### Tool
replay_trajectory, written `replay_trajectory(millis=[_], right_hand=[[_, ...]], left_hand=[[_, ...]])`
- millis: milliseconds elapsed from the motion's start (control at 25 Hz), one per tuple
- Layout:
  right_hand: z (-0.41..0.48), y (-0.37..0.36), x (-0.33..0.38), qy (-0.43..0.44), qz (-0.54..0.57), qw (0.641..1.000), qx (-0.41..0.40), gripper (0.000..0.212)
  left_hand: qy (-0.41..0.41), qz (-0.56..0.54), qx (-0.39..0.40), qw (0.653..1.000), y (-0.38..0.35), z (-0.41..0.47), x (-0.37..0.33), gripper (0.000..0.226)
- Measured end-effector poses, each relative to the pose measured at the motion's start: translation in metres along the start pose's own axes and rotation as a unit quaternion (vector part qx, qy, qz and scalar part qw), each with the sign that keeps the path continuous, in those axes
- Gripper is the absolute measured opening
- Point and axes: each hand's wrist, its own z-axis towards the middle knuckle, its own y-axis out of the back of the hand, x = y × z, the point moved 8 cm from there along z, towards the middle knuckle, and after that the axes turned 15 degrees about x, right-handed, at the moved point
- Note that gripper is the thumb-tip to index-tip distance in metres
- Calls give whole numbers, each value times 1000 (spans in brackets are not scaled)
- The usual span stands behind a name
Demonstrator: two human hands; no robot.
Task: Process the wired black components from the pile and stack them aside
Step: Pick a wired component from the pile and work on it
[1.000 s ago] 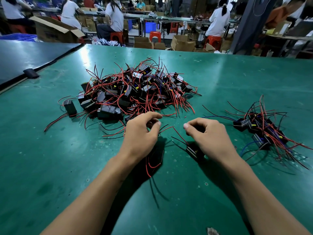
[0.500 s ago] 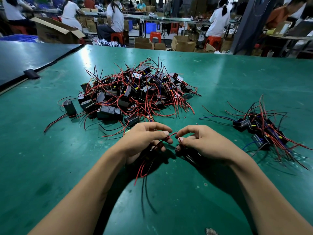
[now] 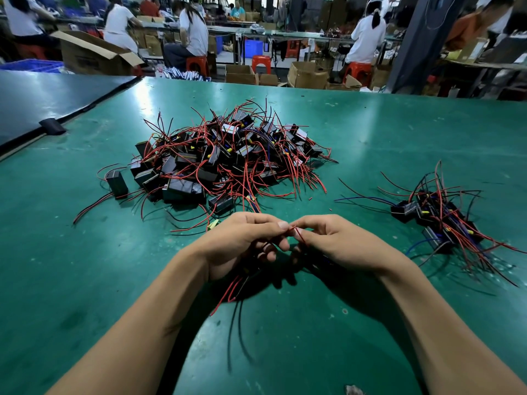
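The pile [image 3: 228, 163] of wired black components lies left of centre on the table [image 3: 85, 280] and is far the larger heap, so most of the work appears undone. In front of it the left hand [image 3: 239, 243] and right hand [image 3: 339, 243] meet, fingers curled, both pinching a red wire [image 3: 298, 233]; the component's body is hidden beneath them. At right, the small stack [image 3: 439, 220] holds the few finished pieces.
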Motion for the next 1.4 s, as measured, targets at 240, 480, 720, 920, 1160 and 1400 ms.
replay_trajectory(millis=[240,480,720,920,1160,1400], right_hand=[[0,-7,2,5,27,998,59,20],[-5,-2,-3,9,40,999,16,19],[-5,-18,-5,-13,70,994,88,15],[-6,-16,-1,27,156,985,74,18],[-7,-24,4,51,186,975,106,32],[-11,-21,3,27,162,982,88,22]], left_hand=[[-1,0,3,1000,1,1,1,14],[-13,10,-4,1000,2,-1,0,26],[-2,-8,-3,1000,2,-1,1,17],[-14,-1,-22,1000,3,0,-2,10],[-28,-6,-21,999,2,-3,-5,16],[-34,-10,-5,999,0,-6,-7,15]])
